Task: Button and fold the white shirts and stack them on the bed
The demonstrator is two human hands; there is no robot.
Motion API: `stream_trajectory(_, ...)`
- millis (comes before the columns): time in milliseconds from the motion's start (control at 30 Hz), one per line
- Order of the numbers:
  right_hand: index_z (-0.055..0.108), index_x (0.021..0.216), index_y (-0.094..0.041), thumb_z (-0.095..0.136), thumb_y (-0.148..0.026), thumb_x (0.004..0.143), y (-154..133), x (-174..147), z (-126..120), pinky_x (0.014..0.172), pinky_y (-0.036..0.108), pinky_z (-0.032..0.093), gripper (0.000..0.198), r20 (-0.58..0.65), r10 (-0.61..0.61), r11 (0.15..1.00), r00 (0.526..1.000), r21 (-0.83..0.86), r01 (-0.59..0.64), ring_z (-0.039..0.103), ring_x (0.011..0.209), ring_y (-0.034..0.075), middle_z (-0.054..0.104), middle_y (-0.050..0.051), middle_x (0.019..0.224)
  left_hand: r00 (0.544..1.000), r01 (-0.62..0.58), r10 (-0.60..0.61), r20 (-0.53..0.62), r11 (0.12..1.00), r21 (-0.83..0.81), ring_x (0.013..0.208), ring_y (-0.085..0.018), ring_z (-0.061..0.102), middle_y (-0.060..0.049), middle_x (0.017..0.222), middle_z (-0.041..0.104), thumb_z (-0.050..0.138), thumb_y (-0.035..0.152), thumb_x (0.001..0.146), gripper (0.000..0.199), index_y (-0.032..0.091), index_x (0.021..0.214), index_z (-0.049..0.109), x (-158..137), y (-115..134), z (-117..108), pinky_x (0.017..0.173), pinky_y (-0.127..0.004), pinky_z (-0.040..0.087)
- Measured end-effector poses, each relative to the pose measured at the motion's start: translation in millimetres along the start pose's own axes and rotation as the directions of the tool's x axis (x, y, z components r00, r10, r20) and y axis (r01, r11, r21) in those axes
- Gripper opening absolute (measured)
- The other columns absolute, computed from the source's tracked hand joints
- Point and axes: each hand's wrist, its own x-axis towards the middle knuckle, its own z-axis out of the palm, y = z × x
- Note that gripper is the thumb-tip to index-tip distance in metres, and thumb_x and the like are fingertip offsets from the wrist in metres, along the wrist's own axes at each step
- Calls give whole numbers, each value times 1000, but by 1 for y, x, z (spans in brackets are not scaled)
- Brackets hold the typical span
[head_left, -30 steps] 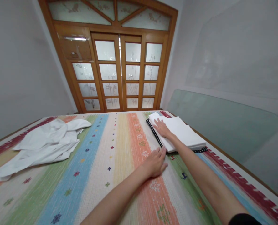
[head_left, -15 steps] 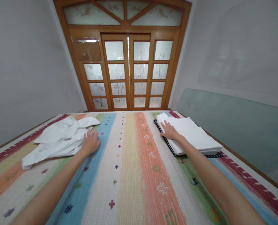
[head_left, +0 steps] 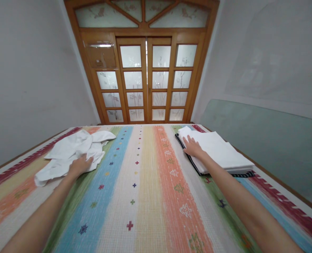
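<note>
A crumpled white cloth garment [head_left: 71,146] lies on the left side of the bed-like surface, in loose folds; its exact kind does not show. My left hand [head_left: 80,166] is at its near edge, fingers curled into the fabric, the fingertips partly hidden. On the right is a neat stack of folded white cloth [head_left: 219,149], with a black-and-white edged fabric [head_left: 191,163] showing beneath it. My right hand [head_left: 192,146] rests on the stack's left edge, fingers spread and flat.
A striped, patterned cover [head_left: 145,189] spreads over the surface, running between the two piles. A pale green headboard-like panel [head_left: 264,133] stands along the right. Behind are wooden doors [head_left: 148,80] with frosted panes, and grey walls flank both sides.
My left hand has moved left from the garment's right edge and closed on its near side. The garment's near left end has shifted slightly right. My right hand stays on the stack.
</note>
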Motion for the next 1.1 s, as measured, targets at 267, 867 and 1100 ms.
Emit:
stream_trajectory(267,45,142,-15,54,-38,88,-84,-19,-10,114,60,12,59,-23,-176,982,984,69,177,9,146,41,17,17,160,942,-334,332,51,942,27,113,-31,60,-20,110,70,33,31,92,43,11,108,67,-20,80,2,99,-39,40)
stream_trajectory(867,64,108,-20,56,-23,83,-188,-62,-21,80,34,46,27,-195,-385,787,902,442,431,64,93,25,72,10,102,674,-670,739,-10,604,-432,106,-28,60,-12,111,67,42,44,92,40,19,116,63,-147,202,16,94,-40,44)
stream_trajectory(1100,58,76,-20,47,-21,79,-168,-48,-32,70,28,43,11,-405,-182,526,896,730,437,59,73,18,65,2,76,839,-544,504,-203,782,-304,110,-27,57,-13,114,64,45,27,89,30,16,112,61,-106,179,26,98,-40,43)
